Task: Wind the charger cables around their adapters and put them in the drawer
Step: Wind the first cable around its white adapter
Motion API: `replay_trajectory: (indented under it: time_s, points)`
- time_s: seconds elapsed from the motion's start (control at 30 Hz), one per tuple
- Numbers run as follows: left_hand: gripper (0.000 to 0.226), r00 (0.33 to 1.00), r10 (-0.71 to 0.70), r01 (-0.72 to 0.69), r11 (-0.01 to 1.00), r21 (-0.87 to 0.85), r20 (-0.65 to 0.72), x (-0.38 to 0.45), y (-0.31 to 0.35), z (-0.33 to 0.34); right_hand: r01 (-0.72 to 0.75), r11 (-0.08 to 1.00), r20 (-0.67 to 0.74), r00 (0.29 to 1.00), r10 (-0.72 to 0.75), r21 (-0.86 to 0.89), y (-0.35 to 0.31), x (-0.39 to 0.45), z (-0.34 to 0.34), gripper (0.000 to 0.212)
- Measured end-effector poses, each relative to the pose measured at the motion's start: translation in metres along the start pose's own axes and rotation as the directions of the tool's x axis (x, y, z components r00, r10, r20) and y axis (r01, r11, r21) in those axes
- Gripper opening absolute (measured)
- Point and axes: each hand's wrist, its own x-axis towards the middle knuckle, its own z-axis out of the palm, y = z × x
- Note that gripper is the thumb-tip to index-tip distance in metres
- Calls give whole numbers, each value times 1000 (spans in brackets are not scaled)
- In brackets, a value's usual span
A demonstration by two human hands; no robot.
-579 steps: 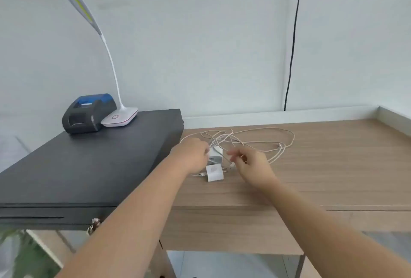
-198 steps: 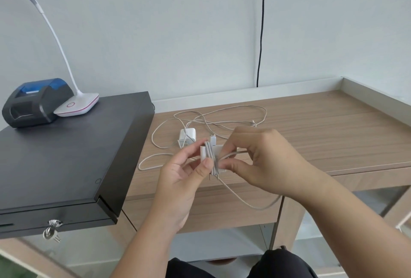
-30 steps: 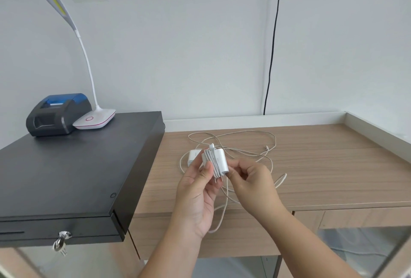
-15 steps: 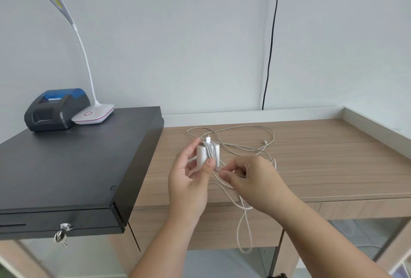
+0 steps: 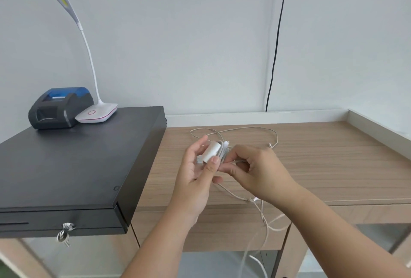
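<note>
**Inspector:** Step in hand?

**Assessor:** Winding. The left hand (image 5: 195, 173), at centre frame above the table (image 5: 333, 166), has its grip clenched on a white adapter (image 5: 211, 152), thumb across the near face, fingers behind. Several turns of cable (image 5: 264, 217) sit on the adapter's right end.

**Inspector:** The right hand?

**Assessor:** The right hand (image 5: 260, 172) is just beside the adapter, palm down, wrist bent inward, its grip pinched on the cable where it leaves the wraps. The slack runs under that hand, over the table's front edge and hangs toward the lower centre of the frame.

**Inspector:** Remaining work?

**Assessor:** My judgement: early. A long tail is unwound, and more loose cable (image 5: 244, 129) lies behind the hands. Whether a second adapter lies there, I cannot tell. The black drawer (image 5: 66, 166) at left is shut, key (image 5: 64, 233) in its lock.

**Inspector:** Next move?

**Assessor:** Probably another turn, kept taut so the wraps do not slip off the end.
</note>
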Motion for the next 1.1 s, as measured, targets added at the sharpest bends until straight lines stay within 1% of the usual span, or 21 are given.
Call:
replay_trajectory:
  time_s: [0.07,0.13,0.2,0.23,0.27,0.33,0.4,0.43,0.5,0.57,0.63,0.73,0.83,0.9,0.97,1.0,1.07,1.1]
  points:
    - [40,999,-48,47,998,-38,-15,-1,0,2,-64,998,-55,996,64,14,1,2,1,34]
    - [38,997,-81,80,994,-74,-11,-1,2,5,-99,995,-76,992,99,2,3,6,2,43]
    - [38,998,-66,65,996,-54,-19,0,5,5,-116,993,-82,990,114,-24,4,10,1,49]
    - [38,998,-48,48,999,-21,-27,1,7,3,-127,991,-63,990,125,-41,5,12,0,50]
    - [37,999,-29,30,999,21,-30,3,8,0,-136,989,-18,991,135,-51,5,15,-1,49]
    - [33,1000,-19,20,994,110,-8,5,9,-7,-163,985,135,976,169,-59,7,20,-10,42]
    - [31,998,-47,40,985,169,39,6,11,-17,-220,973,281,932,229,-66,10,27,-25,32]
    - [30,996,-67,54,980,189,61,7,12,-21,-248,967,327,910,255,-65,13,29,-33,29]
    - [31,989,-102,78,973,217,104,7,15,-28,-289,956,368,886,284,-43,16,33,-47,23]
    - [31,982,-127,90,967,240,142,7,18,-29,-285,959,388,883,264,-3,15,35,-55,16]
    - [31,974,-155,112,963,244,164,6,18,-26,-246,967,376,903,207,60,13,38,-55,8]
    - [30,966,-172,125,964,234,192,3,22,-23,-190,967,313,941,130,171,13,40,-47,9]
    - [27,963,-131,77,971,226,235,0,31,-22,-185,928,229,967,112,325,20,39,-35,3]
    - [27,961,-97,46,980,196,259,-1,37,-22,-172,892,179,978,105,418,19,38,-27,8]
    - [28,967,-57,22,990,141,247,1,41,-23,-169,838,144,984,109,519,18,34,-16,11]
    - [28,972,-40,15,994,108,232,3,42,-24,-186,800,132,982,134,571,17,31,-9,13]
    - [29,977,-26,19,999,36,210,5,42,-24,-275,699,150,960,236,660,17,23,7,17]
    - [30,978,-31,34,999,-9,204,5,41,-24,-337,625,192,938,289,704,18,19,14,18]
